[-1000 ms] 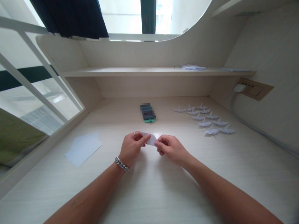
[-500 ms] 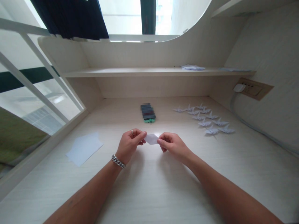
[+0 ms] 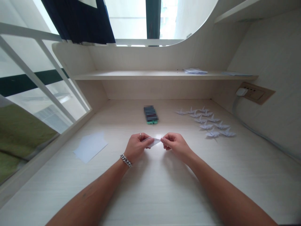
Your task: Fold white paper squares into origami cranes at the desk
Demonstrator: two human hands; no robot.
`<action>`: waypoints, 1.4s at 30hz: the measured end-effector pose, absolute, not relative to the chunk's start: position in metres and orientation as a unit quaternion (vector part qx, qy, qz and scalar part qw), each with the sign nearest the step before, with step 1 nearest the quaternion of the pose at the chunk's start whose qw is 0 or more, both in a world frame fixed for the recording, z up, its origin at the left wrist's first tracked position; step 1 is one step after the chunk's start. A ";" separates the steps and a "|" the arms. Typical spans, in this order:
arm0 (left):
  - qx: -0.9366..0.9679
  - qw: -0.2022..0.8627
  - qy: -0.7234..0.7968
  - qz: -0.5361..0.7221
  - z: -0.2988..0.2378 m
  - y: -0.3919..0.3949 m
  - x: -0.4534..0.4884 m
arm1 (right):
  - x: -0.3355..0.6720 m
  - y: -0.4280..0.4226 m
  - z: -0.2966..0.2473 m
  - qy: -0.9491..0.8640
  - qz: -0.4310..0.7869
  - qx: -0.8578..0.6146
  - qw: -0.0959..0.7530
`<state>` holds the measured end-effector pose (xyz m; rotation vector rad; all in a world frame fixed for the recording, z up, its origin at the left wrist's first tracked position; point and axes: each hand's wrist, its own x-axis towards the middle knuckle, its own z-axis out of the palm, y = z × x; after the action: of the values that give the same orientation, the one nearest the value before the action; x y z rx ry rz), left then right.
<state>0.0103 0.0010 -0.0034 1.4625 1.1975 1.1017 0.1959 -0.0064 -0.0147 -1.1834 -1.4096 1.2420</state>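
Observation:
A small piece of folded white paper (image 3: pixel 155 142) is held up between my hands, above the desk. My left hand (image 3: pixel 138 145) is closed around its left part, thumb on top, with a ring on one finger and a chain bracelet at the wrist. The fingertips of my right hand (image 3: pixel 173 141) pinch the paper's pointed right end. Part of the paper is hidden behind the left fingers. On the desk to the right, several folded paper cranes (image 3: pixel 207 126) stand in a cluster.
White paper sheets (image 3: pixel 90 147) lie at the left on the desk (image 3: pixel 150 194). Straight ahead is a dark, pixelated object (image 3: pixel 150 115) with a green end. A shelf (image 3: pixel 141 75) carries more paper (image 3: pixel 195 71). A cable (image 3: pixel 256 129) runs from the wall socket (image 3: pixel 257 93).
My left hand has slid further over the paper and covers more of it. The paper now shows a narrow point where a wider shape was visible. The camera view has shifted slightly.

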 end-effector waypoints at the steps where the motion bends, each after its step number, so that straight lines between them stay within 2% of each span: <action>1: 0.586 0.461 0.489 0.452 -0.004 0.001 0.011 | 0.195 -0.007 -0.014 -0.561 0.502 -0.480 0.450; 7: 0.608 0.466 0.473 0.435 -0.007 -0.001 0.016 | 0.187 -0.013 -0.012 -0.590 0.519 -0.437 0.438; 20: 0.636 0.411 0.491 0.430 -0.008 0.009 0.005 | 0.190 0.000 -0.026 -0.575 0.474 -0.462 0.481; 29: 0.593 0.373 0.520 0.488 -0.016 0.028 -0.030 | 0.207 0.014 -0.036 -0.521 0.463 -0.499 0.515; 42: 0.612 0.453 0.430 0.485 -0.023 0.004 0.012 | 0.188 0.003 -0.033 -0.567 0.462 -0.458 0.505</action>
<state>0.0115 0.0042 -0.0229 1.5114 1.0632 1.1978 0.1881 0.0031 -0.0331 -1.1056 -1.3694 1.1155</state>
